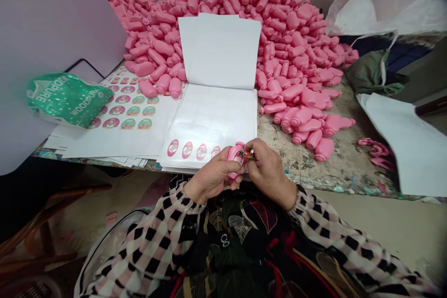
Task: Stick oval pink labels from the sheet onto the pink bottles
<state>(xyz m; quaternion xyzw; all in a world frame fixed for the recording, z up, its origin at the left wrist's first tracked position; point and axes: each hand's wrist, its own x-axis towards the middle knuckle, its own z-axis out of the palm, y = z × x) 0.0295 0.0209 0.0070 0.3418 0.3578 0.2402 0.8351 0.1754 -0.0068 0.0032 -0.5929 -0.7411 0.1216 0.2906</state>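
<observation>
My left hand (212, 178) is wrapped round a small pink plastic bottle (234, 153), held just in front of the table edge. My right hand (267, 167) pinches a small coloured sticker (248, 154) against the bottle's side. Right beyond my hands lies a white backing sheet (209, 123) with a few oval stickers (186, 150) left along its near edge; its upper leaf is folded up. A huge heap of identical pink bottles (251, 18) fills the back of the table.
Full sticker sheets (129, 102) lie to the left, partly under a green packet (66, 98). A white panel stands at the far left. Loose bottles (314, 135) spread to the right on the worn tabletop (349, 167). Plastic bags and white sheeting lie at the right.
</observation>
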